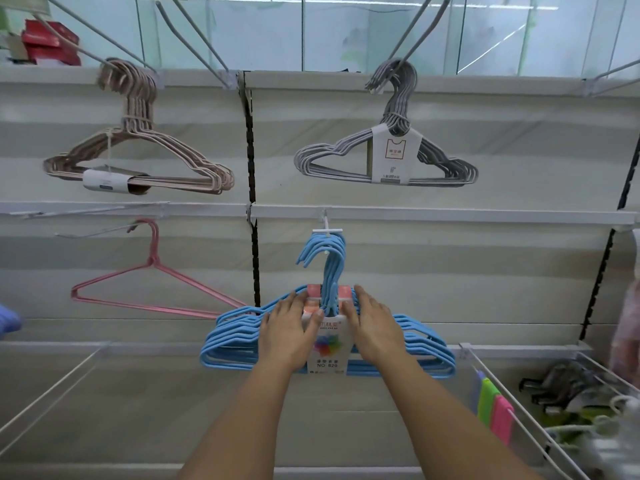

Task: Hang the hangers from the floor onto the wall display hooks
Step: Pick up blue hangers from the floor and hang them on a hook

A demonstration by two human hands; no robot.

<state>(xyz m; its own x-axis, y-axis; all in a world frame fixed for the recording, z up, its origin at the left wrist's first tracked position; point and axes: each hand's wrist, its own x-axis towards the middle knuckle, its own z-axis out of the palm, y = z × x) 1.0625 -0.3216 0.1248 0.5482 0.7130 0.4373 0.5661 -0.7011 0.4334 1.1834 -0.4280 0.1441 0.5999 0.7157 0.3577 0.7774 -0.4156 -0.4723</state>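
the blue hanger bundle (408, 344) hung by its stacked hooks on a white wall hook (325, 226) at the middle of the display wall, its paper label (327, 344) facing the camera. both hands were on the bundle at its neck. the left hand (285, 332) lay just left of the label with fingers nearly straight, fingertips touching the pink top of the label and the blue wires; it pressed rather than gripped. the right hand (372, 327) lay just right of the label in the same way, fingers extended over the upper wires, thumb at the label's edge. whether either thumb curled behind the wires could not be told.

up and left of the blue bundle, a single pink hanger (152, 271) hung from a thin wire hook, its lower right corner reaching just behind the bundle's left shoulder. above that hung a beige hanger bundle (138, 157) with a white sleeve on its bottom bar. directly above and right of the blue bundle hung a grey hanger bundle (388, 157) with a white card. low to the right of the blue bundle sat a wire basket (519, 414) with green and pink clips on its rim.
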